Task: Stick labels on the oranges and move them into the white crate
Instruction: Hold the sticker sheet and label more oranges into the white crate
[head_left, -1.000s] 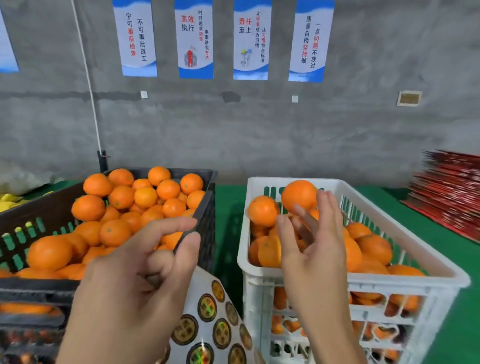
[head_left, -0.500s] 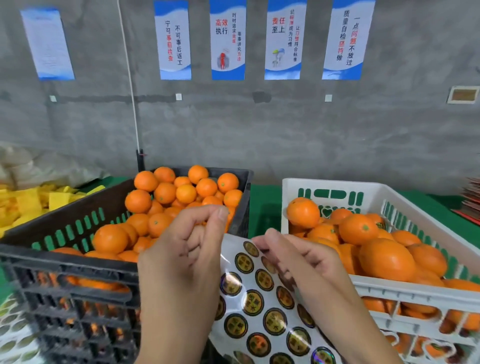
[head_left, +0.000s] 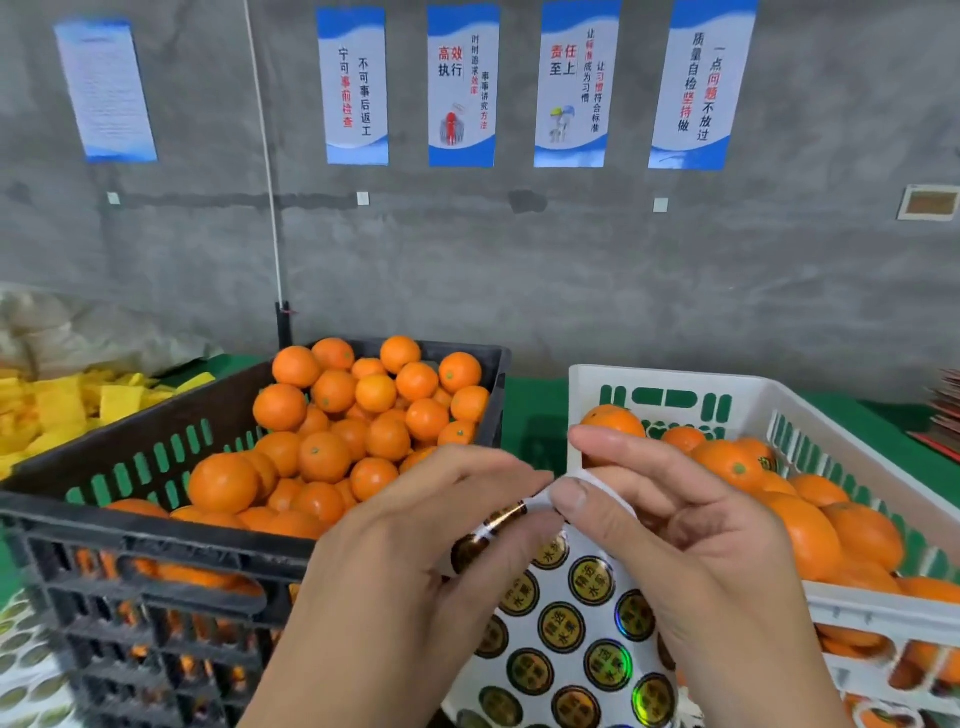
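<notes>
Both hands are at the label sheet (head_left: 566, 623), right in the middle of the view. The right hand (head_left: 691, 551) has thumb and forefinger pinched on the curled top edge of the sheet, bending the white backing over. The left hand (head_left: 415, 561) meets it from the other side, fingers curled round the sheet's left edge, its fingertips closing on the same folded corner where one dark gold round label (head_left: 485, 535) tips up on the bend. Whether that label is already free of the backing, I cannot tell. Below the fingers the sheet hangs flat towards the camera, rows of round gold labels with a holographic shine, some hidden behind the right wrist.

Out to the left, the black crate (head_left: 156, 525) stands heaped with oranges (head_left: 332, 415), piled above its rim. Out to the right, the white crate (head_left: 883, 608) holds its own load of oranges (head_left: 810, 530), one of them showing a label on its skin near the far wall. The two crates stand side by side with a strip of green table cover (head_left: 535, 405) between them.

Far left, a heap of yellow packets (head_left: 57, 410). Low in the left corner, more sheets of labels (head_left: 26, 670) lie beside the black crate. Behind it all, a grey concrete wall with blue and white posters (head_left: 460, 85) in a row.
</notes>
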